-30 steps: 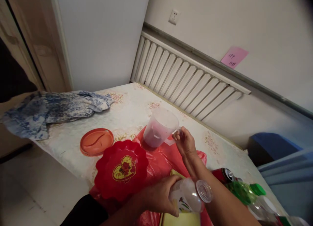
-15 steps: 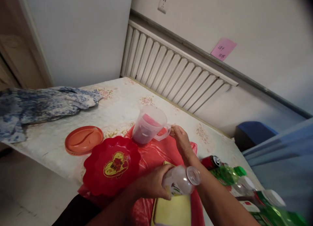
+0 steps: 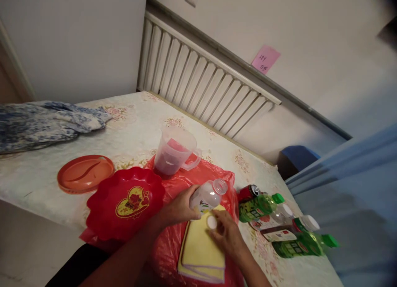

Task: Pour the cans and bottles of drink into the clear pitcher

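My left hand point(image 3: 182, 205) is closed around an uncapped clear plastic bottle point(image 3: 206, 195), its open mouth tilted up toward the right. Between the fingers of my right hand point(image 3: 228, 233) is a white bottle cap point(image 3: 212, 223), just below the bottle. Beneath both hands lies a folded yellow cloth point(image 3: 203, 247) on a red plastic bag point(image 3: 173, 194). Beyond them stands a translucent measuring jug point(image 3: 175, 150) with its handle toward the right; something pinkish shows through its wall. To the left is a red scalloped tray point(image 3: 105, 200) with a gold heart print.
An orange divided dish point(image 3: 85, 173) sits at the left, with a blue-white patterned cloth point(image 3: 46, 123) behind it. On the right stand a dark red can point(image 3: 247, 193) and several drink bottles point(image 3: 257, 207). A radiator point(image 3: 192, 68) runs behind the table; a blue curtain point(image 3: 350, 187) hangs at the right.
My right hand has left the measuring jug's handle and come back to the bottle, now with a white cap in its fingers. The left hand still holds the bottle. The view has shifted.
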The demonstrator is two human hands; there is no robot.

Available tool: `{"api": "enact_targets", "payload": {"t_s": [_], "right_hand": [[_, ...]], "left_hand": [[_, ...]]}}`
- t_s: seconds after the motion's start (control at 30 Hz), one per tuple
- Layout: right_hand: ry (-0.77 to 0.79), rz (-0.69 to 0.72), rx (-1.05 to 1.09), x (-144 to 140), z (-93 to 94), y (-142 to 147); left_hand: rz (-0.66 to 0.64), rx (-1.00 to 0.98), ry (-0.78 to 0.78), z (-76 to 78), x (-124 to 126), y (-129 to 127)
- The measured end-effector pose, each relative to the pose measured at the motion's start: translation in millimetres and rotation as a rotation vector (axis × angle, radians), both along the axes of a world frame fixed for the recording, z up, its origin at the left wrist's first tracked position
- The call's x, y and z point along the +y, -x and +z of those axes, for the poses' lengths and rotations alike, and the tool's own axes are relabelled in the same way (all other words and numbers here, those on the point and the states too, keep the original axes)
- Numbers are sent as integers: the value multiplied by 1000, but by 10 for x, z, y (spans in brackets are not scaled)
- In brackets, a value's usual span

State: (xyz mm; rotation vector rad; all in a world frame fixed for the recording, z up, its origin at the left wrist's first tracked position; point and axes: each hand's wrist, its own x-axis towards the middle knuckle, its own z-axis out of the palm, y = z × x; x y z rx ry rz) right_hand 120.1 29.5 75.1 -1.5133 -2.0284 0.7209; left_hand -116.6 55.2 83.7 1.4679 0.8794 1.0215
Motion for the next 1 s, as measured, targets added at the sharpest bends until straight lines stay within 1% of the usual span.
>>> {"api": "enact_targets", "payload": {"t_s": [0.07, 0.13, 0.23, 0.33, 0.4, 0.43, 0.53, 0.6, 0.67, 0.73, 0.8, 0.87, 1.0], "right_hand": [[-34, 47, -51, -58, -73, 41], [-61, 58, -75, -50, -98, 76], [-58, 9, -41, 50, -18, 69], [-32, -113, 71, 200, 226, -13], [-9, -159, 205, 288, 460, -67], [13, -160, 274, 321, 585, -82], [24, -100, 399, 366, 940, -48], [-15, -36, 376, 365, 1123, 32], [-50, 43, 310, 357, 1245, 126], [-73, 114, 232, 357, 1307, 204], [-89, 157, 148, 366, 1324, 246], [-95, 182, 79, 378, 1320, 256], [-96, 211, 18, 384, 1314, 241]], "left_hand": [[-1, 14, -15, -14, 7, -23], [-6, 20, -18, -31, 11, -40], [12, 46, -22, -47, 11, -52], [50, 73, -31, -41, 7, -53], [50, 66, -32, -27, 0, -51], [46, 61, -33, -18, -5, -49], [52, 57, -47, 0, -19, -49], [66, 53, -56, 4, -25, -55], [63, 40, -57, 0, -27, -63], [52, 31, -53, -11, -25, -71], [48, 43, -51, -26, -22, -76], [59, 70, -58, -41, -17, -80], [70, 92, -72, -71, -7, -90]]}}
